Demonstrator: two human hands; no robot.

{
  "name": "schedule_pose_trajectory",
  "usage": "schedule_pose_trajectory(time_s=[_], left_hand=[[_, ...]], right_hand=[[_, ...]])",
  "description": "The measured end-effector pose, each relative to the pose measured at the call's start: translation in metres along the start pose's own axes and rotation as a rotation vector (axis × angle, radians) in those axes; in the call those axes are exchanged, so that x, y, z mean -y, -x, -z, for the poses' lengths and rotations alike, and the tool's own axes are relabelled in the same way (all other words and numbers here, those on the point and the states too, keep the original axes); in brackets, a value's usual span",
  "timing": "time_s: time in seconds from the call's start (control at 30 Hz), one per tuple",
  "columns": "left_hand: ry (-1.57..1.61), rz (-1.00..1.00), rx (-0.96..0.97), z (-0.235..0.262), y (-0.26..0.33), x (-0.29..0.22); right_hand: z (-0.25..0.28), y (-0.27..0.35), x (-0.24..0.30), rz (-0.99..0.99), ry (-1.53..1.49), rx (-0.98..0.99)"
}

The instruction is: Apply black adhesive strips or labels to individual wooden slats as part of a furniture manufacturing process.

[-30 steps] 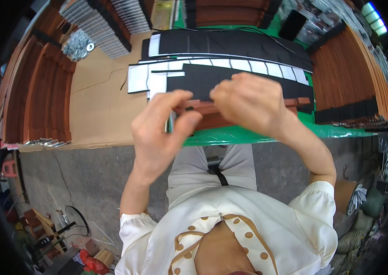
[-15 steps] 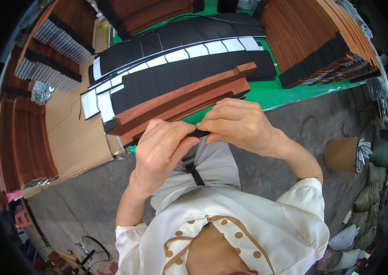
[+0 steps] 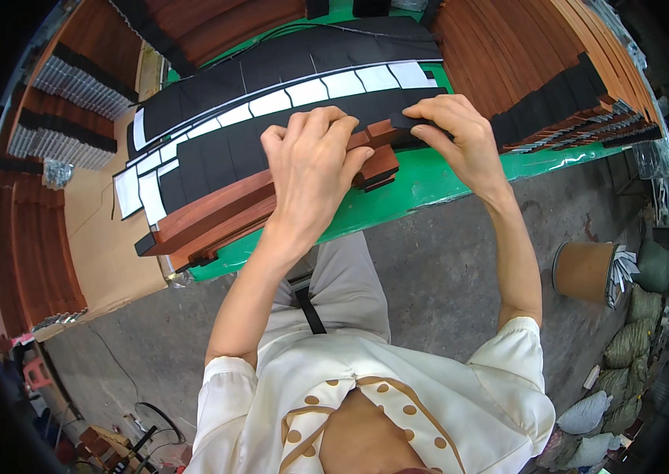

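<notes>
Fingers of right hand [image 3: 461, 146] pinch black piece [image 3: 406, 122]; reddish-brown rail [image 3: 220, 200] extends leftward from them, gripped by left hand [image 3: 307, 170]. Hands, close together half-second earlier, now stand apart: work apparently shifted to rail's right end.

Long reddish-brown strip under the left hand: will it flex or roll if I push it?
The reddish-brown strip is probably stiff, showing no sag along its length. Its angular edges make rolling unlikely. Being long and narrow, it might swivel if pushed at one end.
</notes>
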State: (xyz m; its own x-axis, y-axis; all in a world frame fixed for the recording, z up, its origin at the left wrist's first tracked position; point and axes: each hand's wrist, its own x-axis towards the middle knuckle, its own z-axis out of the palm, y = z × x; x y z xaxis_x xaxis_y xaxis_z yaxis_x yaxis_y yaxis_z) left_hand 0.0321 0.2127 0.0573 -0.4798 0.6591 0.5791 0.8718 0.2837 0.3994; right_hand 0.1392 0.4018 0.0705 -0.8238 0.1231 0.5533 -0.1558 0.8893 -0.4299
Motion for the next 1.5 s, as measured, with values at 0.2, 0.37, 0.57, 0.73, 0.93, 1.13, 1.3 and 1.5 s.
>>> schedule_pose_trajectory(time_s=[0.2,0.37,0.57,0.73,0.93,1.13,1.3,1.5], left_hand=[[-0.007,0.089,0.051,-0.025,-0.006,0.001],[0.005,0.118,0.023,-0.029,-0.006,0.000],[0.003,0.129,0.022,-0.030,-0.006,0.000],[-0.003,0.122,0.015,-0.030,-0.006,0.001],[-0.007,0.118,0.022,-0.029,-0.006,0.001],[-0.002,0.113,0.026,-0.029,-0.006,0.000],[0.012,0.094,0.008,-0.029,-0.007,-0.001],[-0.003,0.037,-0.014,-0.029,-0.006,0.002]], right_hand=[[-0.012,-0.010,-0.014,0.023,-0.030,0.105],[-0.017,-0.012,-0.018,0.037,-0.057,0.154],[-0.019,-0.012,-0.019,0.036,-0.049,0.163],[-0.020,-0.012,-0.021,0.040,-0.044,0.155],[-0.021,-0.011,-0.022,0.032,-0.040,0.162],[-0.019,-0.012,-0.020,0.033,-0.034,0.164],[-0.019,-0.013,-0.019,0.020,-0.042,0.183],[-0.018,-0.009,-0.023,-0.027,-0.141,0.171]])
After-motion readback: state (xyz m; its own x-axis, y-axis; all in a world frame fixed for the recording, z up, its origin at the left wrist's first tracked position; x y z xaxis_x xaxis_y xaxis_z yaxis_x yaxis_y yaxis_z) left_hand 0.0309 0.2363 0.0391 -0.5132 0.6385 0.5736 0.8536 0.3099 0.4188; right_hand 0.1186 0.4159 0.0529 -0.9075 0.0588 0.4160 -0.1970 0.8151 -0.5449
